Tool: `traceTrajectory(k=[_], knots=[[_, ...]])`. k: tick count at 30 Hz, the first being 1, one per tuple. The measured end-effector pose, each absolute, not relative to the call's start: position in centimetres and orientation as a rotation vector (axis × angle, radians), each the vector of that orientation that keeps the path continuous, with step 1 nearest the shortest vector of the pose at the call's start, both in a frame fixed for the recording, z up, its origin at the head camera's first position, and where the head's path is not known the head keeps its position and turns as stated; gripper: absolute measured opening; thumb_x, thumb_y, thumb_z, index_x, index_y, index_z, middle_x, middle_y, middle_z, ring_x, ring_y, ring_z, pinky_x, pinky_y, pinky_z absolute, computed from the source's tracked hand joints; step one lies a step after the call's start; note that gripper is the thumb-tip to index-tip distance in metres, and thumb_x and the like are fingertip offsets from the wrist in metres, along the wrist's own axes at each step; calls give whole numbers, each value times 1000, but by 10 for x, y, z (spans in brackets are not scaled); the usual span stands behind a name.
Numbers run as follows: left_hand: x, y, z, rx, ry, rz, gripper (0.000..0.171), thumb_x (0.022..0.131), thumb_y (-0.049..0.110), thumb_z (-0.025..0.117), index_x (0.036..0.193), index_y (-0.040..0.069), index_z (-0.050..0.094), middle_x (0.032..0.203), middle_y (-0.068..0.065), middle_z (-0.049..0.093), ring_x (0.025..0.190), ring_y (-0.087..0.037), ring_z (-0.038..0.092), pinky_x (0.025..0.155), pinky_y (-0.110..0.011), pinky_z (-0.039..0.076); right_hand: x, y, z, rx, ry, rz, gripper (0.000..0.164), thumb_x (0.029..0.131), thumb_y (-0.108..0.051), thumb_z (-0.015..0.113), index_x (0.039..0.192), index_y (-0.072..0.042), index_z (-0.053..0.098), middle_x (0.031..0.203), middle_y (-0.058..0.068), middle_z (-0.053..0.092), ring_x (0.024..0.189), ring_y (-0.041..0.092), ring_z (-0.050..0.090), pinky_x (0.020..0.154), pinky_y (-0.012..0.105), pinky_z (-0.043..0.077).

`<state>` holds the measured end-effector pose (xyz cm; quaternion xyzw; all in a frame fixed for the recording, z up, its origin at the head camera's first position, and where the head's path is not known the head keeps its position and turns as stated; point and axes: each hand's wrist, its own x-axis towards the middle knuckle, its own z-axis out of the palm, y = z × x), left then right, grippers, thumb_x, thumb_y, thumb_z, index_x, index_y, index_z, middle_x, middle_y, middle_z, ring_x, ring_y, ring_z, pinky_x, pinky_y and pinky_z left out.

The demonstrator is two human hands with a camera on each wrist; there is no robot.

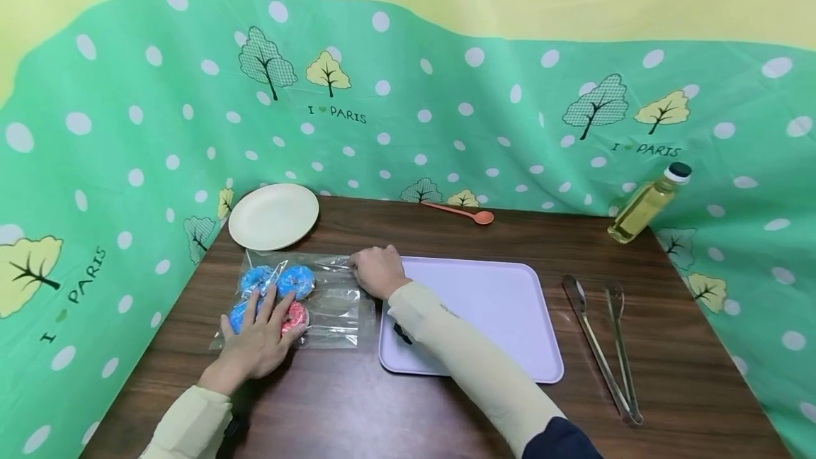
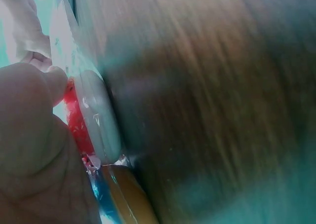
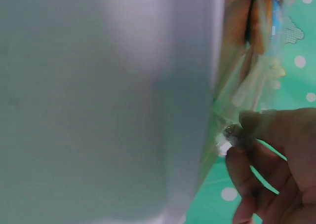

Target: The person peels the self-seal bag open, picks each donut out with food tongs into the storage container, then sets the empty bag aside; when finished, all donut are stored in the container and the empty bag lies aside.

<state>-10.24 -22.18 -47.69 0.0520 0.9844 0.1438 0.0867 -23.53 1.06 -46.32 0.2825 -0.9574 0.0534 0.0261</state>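
Observation:
A clear plastic bag (image 1: 331, 307) lies on the table with blue doughnuts (image 1: 296, 282) and a pink doughnut (image 1: 295, 317) inside. Over the doughnuts rests my left hand (image 1: 258, 342), fingers spread, covering parts of them. In the left wrist view, the side of the pink doughnut (image 2: 79, 120) shows beside the palm. My right hand (image 1: 379, 271) pinches the far right part of the bag between thumb and fingers, at the left edge of a lilac tray (image 1: 484, 310). The right wrist view shows crumpled plastic at the fingertips (image 3: 237, 155).
A cream plate (image 1: 274, 217) stands at the back left. Toward the back lies an orange spoon (image 1: 482, 217). An oil bottle (image 1: 644, 207) is at the back right, and metal tongs (image 1: 596, 346) lie right of the tray. A patterned curtain (image 1: 446, 91) surrounds the table.

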Motion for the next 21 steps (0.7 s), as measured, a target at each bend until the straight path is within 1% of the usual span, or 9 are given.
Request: traceTrajectory(k=[4, 8, 11, 15, 18, 21], knots=[[-103, -220, -479, 163, 2931, 441, 73, 103, 58, 42, 160, 16, 25, 165, -22, 7, 148, -49, 0, 97, -85, -6, -239, 16, -467, 804, -2959, 95, 23, 96, -14, 61, 88, -27, 79, 87, -10, 74, 77, 11, 68, 66, 34, 41], [-102, -221, -478, 164, 2932, 439, 73, 103, 57, 43, 160, 16, 25, 165, -22, 7, 148, -49, -1, 96, -86, -6, -242, 27, -466, 732, -2975, 103, 20, 95, -15, 62, 86, -24, 79, 84, -7, 75, 76, 13, 68, 68, 36, 44], [-102, -224, -476, 169, 2937, 446, 73, 103, 57, 44, 159, 15, 26, 165, -22, 8, 148, -50, 0, 96, -86, -6, -243, 36, -463, 693, -2985, 167, 18, 96, -17, 64, 97, -22, 81, 92, -7, 76, 81, 15, 70, 69, 37, 46], [-103, -224, -474, 172, 2957, 454, 74, 102, 59, 43, 159, 14, 28, 164, -24, 10, 147, -51, 3, 94, -88, -3, -244, 43, -462, 704, -2984, 231, 17, 96, -17, 67, 103, -22, 81, 98, -7, 76, 85, 14, 71, 69, 35, 45], [-106, -222, -473, 160, 2991, 478, 73, 101, 59, 47, 156, 14, 34, 163, -25, 15, 146, -53, 5, 92, -89, -3, -244, 46, -463, 749, -2966, 251, 15, 96, -19, 68, 102, -23, 81, 99, -8, 76, 86, 14, 71, 69, 34, 44], [-111, -220, -471, 160, 3041, 521, 66, 100, 53, 54, 151, 13, 43, 160, -27, 22, 145, -54, 9, 89, -90, -3, -241, 49, -463, 789, -2948, 274, 14, 95, -20, 68, 101, -23, 81, 97, -8, 76, 84, 14, 71, 69, 35, 44]])
